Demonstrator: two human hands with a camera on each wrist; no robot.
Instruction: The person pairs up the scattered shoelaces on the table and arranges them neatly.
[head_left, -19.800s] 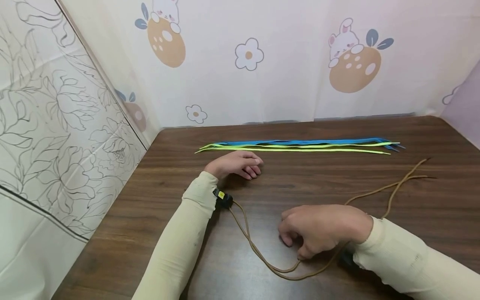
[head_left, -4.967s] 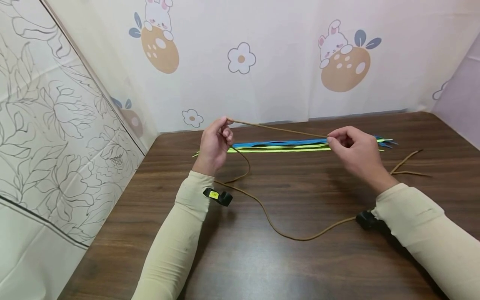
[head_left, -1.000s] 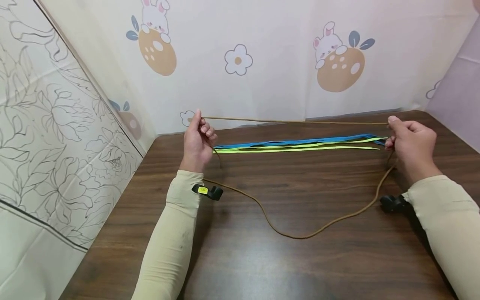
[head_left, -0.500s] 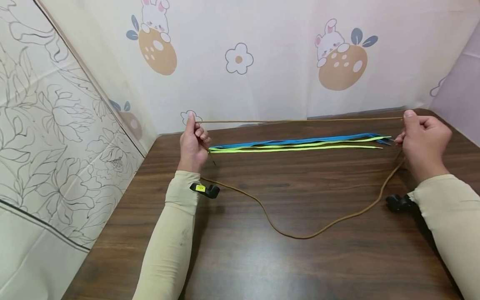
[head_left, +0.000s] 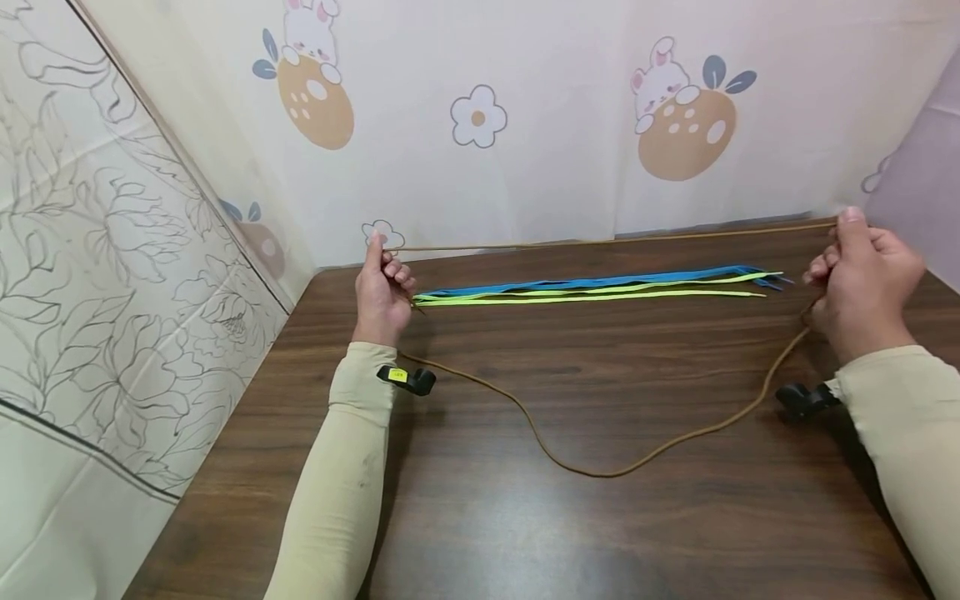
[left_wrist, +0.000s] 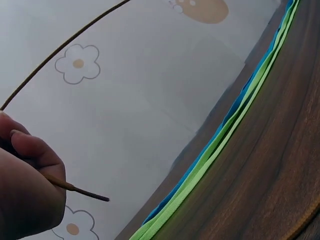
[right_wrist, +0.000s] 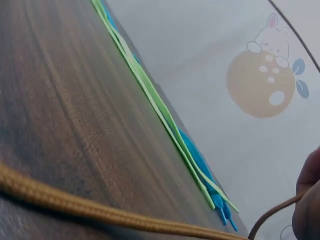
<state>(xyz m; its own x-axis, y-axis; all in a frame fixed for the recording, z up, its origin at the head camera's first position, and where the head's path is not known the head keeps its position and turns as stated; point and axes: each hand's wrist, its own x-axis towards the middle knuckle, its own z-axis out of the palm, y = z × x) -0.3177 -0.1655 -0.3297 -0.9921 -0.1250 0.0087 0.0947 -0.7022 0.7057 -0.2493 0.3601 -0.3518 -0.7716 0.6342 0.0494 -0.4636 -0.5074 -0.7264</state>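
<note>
A brown shoelace (head_left: 570, 242) is stretched nearly straight between my two raised hands. My left hand (head_left: 384, 300) holds it with curled fingers and thumb up; in the left wrist view a dark-tipped lace end (left_wrist: 92, 194) pokes out below the fingers (left_wrist: 37, 150). At the right, my right hand (head_left: 870, 283) grips the other part of the lace, thumb on top. From under the right hand, a brown length (head_left: 600, 476) drops to the table and curves in a wide sag toward the left wrist. In the right wrist view this length (right_wrist: 120, 216) crosses close to the camera.
Blue shoelaces (head_left: 600, 282) and yellow-green shoelaces (head_left: 622, 296) lie side by side across the back of the dark wooden table (head_left: 540, 533). A patterned curtain (head_left: 555, 150) rises behind the table, and a flower-drawn sheet (head_left: 112, 250) hangs at the left.
Over the last second my hands have moved farther apart, mostly the right hand going right and slightly up, drawing out the lace. Five seconds ago they were much closer together.
</note>
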